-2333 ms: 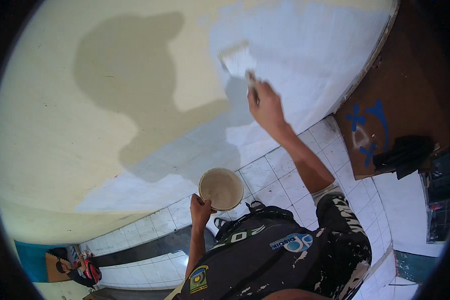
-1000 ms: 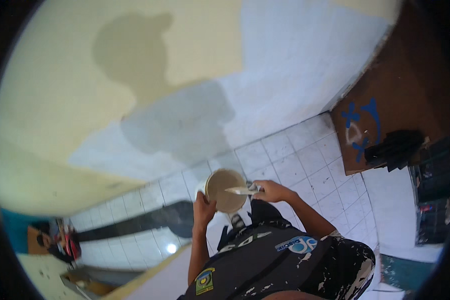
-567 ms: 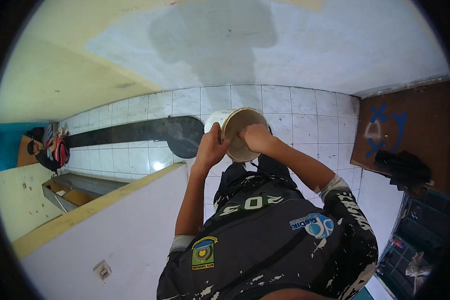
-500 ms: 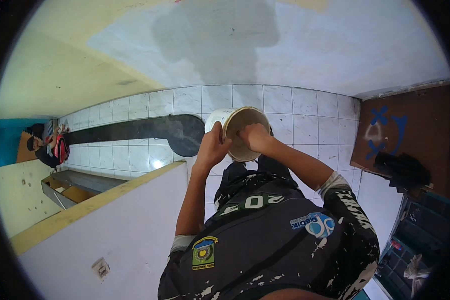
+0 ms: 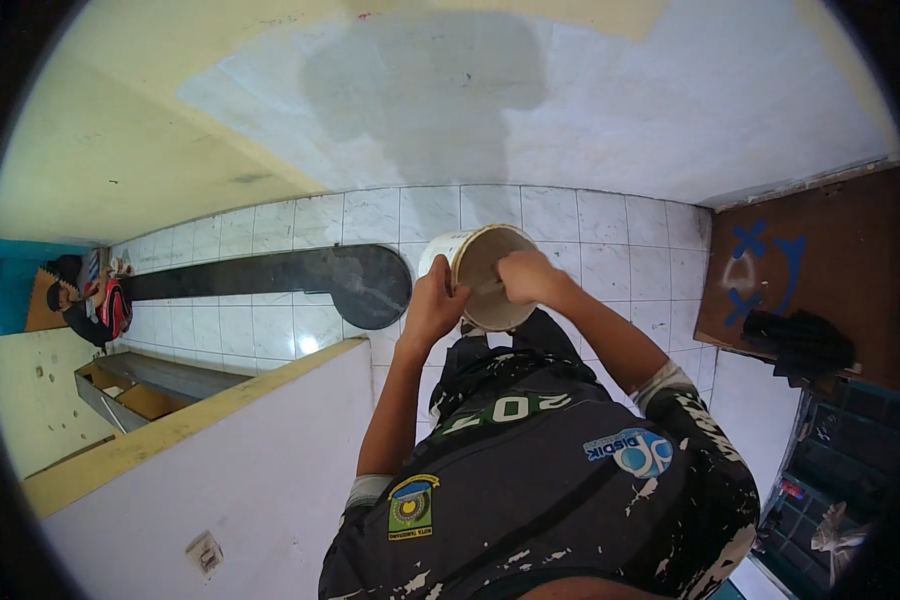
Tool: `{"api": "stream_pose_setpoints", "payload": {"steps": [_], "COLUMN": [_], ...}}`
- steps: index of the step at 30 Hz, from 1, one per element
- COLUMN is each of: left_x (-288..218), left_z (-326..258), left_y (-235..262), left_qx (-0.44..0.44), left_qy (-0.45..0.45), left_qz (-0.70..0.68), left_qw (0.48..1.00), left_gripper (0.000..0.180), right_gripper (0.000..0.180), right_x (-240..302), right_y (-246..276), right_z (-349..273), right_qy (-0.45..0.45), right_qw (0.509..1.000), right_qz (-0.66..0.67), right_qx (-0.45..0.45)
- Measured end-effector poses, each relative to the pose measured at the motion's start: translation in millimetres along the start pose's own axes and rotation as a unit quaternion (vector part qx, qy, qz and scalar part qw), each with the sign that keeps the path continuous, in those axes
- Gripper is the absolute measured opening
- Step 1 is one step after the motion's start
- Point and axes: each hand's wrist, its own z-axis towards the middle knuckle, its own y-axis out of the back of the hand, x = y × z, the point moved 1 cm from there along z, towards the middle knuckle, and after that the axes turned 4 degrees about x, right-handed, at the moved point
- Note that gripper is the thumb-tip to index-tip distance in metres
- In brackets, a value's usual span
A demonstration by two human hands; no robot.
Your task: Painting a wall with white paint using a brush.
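Observation:
A white bucket with a stained rim is held in front of my body, tilted so its mouth faces me. My left hand grips the near left side of its rim, thumb pointing up along the edge. Inside the mouth, my right hand is closed with the fingers curled. Something thin and pale may extend from those fingers into the bucket, but I cannot make out what it is. The bucket's bottom and contents are mostly hidden.
Ahead rises a wall, part yellow, part whitish. A long black panel with a rounded end lies on white floor tiles. At far left a person sits near a grey cabinet. A low wall stands left, a brown board right.
My right hand has shifted a little toward the right side of the bucket's mouth. The bucket sits slightly lower in view, and my left hand keeps its hold on the rim.

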Motion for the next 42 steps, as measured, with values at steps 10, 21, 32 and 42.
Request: {"api": "stream_pose_setpoints", "payload": {"steps": [10,21,32,42], "left_x": [8,-17,-56,-95], "left_z": [6,44,148,231], "left_y": [3,5,-12,-8], "left_qx": [-0.064,-0.054,-0.029,-0.041], "left_qy": [0.051,0.029,-0.028,-0.072], "left_qz": [-0.172,-0.139,-0.159,0.038], "left_qw": [0.982,0.988,0.986,0.996], "left_gripper": [0.027,0.027,0.026,0.031], "right_gripper": [0.027,0.031,0.034,0.033], "right_x": [-77,-51,-122,-186], "right_y": [-10,-67,-39,-13], "right_z": [-102,-117,-104,-76], "right_qy": [-0.001,0.037,0.026,-0.054], "right_qw": [0.71,0.402,0.421,0.457], "right_qz": [0.704,0.914,0.902,0.88], "right_qx": [-0.01,-0.046,-0.092,-0.118]}}
